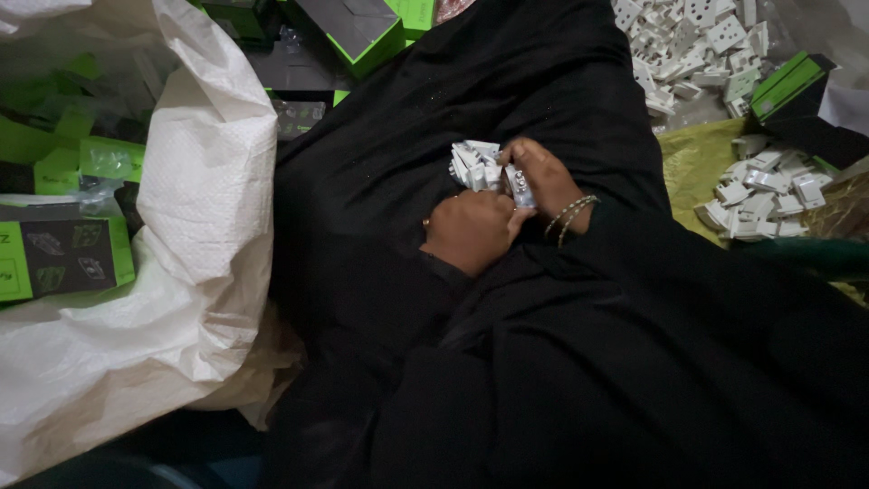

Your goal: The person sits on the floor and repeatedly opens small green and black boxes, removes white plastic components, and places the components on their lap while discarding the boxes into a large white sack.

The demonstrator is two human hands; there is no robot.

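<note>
Right hand (541, 177) is gripping a small white socket part (520, 186); left hand (471, 231), clenched, is steadying it. The loose pile (475, 163) at eleven o'clock is risking sliding off the black cloth lap (380, 163).

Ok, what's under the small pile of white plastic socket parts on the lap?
Black cloth lies under the white plastic socket parts. The right hand and left hand cover the pile's near edge, so anything below there is hidden.

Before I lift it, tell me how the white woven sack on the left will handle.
The white woven sack looks floppy: its rim folds and sags. It is probably heavy, as green and black boxes fill it. The smooth weave may slip, so it likely needs gripping by a fold.
</note>
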